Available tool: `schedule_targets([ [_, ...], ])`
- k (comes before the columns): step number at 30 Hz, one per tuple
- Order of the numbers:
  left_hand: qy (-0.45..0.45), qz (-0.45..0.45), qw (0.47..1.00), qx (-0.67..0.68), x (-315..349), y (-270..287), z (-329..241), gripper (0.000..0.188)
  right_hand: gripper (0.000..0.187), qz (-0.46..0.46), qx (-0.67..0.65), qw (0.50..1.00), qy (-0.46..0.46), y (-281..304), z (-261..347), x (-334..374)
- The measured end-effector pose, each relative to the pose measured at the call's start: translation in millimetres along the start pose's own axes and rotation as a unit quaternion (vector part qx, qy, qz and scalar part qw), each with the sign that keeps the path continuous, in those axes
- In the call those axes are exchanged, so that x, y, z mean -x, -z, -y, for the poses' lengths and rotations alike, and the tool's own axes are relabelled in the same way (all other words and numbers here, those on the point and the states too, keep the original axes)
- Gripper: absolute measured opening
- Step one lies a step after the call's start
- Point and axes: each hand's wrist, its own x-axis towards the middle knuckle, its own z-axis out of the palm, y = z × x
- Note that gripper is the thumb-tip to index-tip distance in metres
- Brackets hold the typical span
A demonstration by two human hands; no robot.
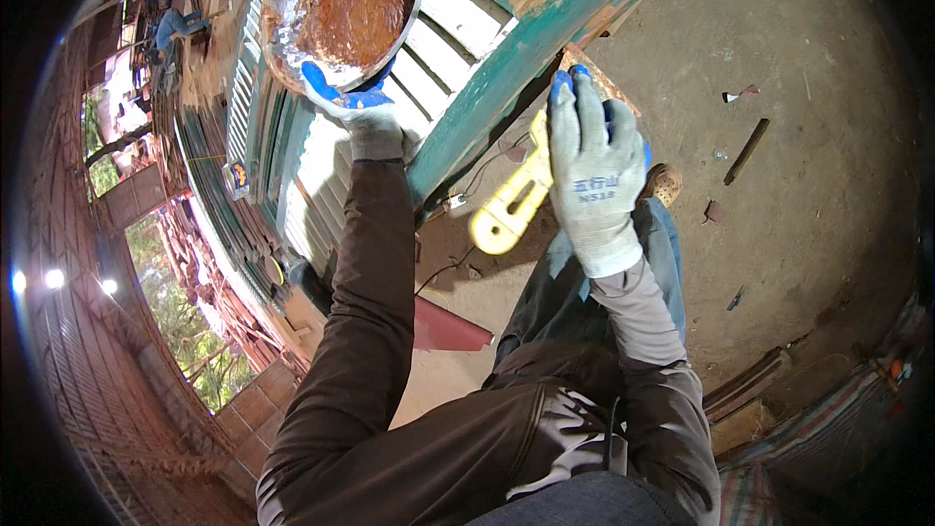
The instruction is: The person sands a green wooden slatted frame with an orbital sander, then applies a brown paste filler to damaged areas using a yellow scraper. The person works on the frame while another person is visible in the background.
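My left hand (362,115), in a grey glove with blue-coated fingers, supports a round metal bowl (282,31) from its near side. Thick reddish-brown paste (355,8) fills the middle of the bowl and smears its wall. My gloved right hand (592,161) grips a yellow-handled putty knife (513,203), its fingers pressed along the blade. The handle sticks out to the left of my palm. The paste-stained blade is close to the edge of a green slatted wooden panel (477,117); whether it touches is hard to tell. A tan patch (535,0) marks the panel's frame.
More slatted panels and boards (200,151) are stacked at the left. Wood scraps, including a narrow strip (747,151), lie on the concrete floor at the right. A dark red piece (448,326) lies below the panel. A person (175,27) is in the far left background.
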Motion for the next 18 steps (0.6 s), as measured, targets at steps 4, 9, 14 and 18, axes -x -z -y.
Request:
schedule_targets([
  [4, -0.014, 0.033, 0.999, 0.036, -3.3, 0.9, 2.9, 0.077, 0.047, 0.064, 0.07, 0.995, 0.019, -7.6, 23.2, -0.3],
  [9, 0.006, 0.003, 0.999, 0.043, 1.5, 3.2, 0.2, 0.075, 0.054, 0.097, -0.058, 0.993, 0.033, 15.6, 25.9, 19.1],
  [14, -0.001, 0.009, 1.0, 0.029, 4.3, -1.4, -4.4, 0.077, 0.052, 0.019, -0.052, 0.998, -0.043, 21.5, -2.9, 0.7],
  [18, -0.003, 0.019, 1.0, 0.02, 2.9, -4.1, 0.1, 0.079, 0.049, 0.027, -0.028, 0.999, 0.002, 4.7, 5.3, 3.0],
])
